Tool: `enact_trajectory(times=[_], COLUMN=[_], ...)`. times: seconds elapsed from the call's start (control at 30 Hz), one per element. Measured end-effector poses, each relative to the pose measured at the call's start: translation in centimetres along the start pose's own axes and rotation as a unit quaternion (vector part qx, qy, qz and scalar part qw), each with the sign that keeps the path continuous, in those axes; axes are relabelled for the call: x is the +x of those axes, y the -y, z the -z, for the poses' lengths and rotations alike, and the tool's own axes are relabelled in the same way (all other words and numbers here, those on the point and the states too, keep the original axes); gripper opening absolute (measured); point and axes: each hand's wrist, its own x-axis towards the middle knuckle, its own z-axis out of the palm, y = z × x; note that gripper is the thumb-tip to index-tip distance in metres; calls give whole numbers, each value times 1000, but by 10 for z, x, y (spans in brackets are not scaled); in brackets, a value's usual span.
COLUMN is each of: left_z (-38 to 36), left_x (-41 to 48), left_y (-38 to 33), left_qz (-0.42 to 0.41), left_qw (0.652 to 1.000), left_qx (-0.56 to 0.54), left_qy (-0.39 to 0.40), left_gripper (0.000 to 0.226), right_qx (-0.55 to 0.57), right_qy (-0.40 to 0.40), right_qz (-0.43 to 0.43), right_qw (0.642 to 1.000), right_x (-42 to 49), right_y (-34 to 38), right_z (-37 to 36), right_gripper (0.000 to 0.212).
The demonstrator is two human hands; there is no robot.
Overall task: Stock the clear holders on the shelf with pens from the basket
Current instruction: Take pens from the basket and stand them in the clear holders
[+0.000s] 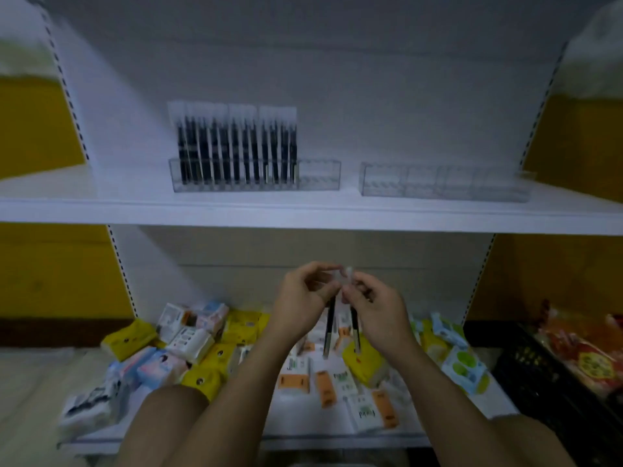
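I note both hands at 6 o'clock, below the shelf (101,210) front edge. Left hand (300,298) and right hand (374,308) each pinch the clear top of a pen; these two pens (328,328) hang tips down. Left holder (320,180), 11 o'clock, carries stocked pens (236,146), right end free. Right holder (445,185), 1 o'clock, unfilled. Tissue packs (199,342) litter the lower shelf (296,419); black crate (526,362) at 4 o'clock

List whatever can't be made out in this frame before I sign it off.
1. Head view: pens, upper ends covered by the left hand and right hand; exact count unclear.
2. Head view: black basket, dark and cut off by the right edge; any pens inside unseen.
3. Head view: right clear holder, blur hides its dividers.
4. Head view: packets on the lower shelf, print too blurred to read.
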Motion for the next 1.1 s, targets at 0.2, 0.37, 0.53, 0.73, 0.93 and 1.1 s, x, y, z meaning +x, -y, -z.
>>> enact_trajectory(times=[0.2,0.37,0.53,0.73,0.93,1.1], left_z=[22,35,46,59,73,80], left_x=[24,46,68,105,146,177], left_y=[-56,-102,-141,-170,-184,-181], left_qz=[-72,-122,-160,-199,-210,-210], left_qw=[995,988,981,963,950,941], left_qx=[51,73,96,167,206,230], left_qy=[-41,-50,-48,-76,-107,-136], left_gripper=[21,18,19,20,17,17], right_qx=[40,70,72,101,104,95], right_qy=[-31,-48,-49,-60,-90,-90], right_qz=[49,100,147,174,205,206], right_qw=[998,991,985,978,969,970], right_x=[32,65,96,137,185,224], right_y=[56,98,126,142,150,147], right_z=[25,43,50,49,45,37], right_gripper=[16,41,32,33,33,27])
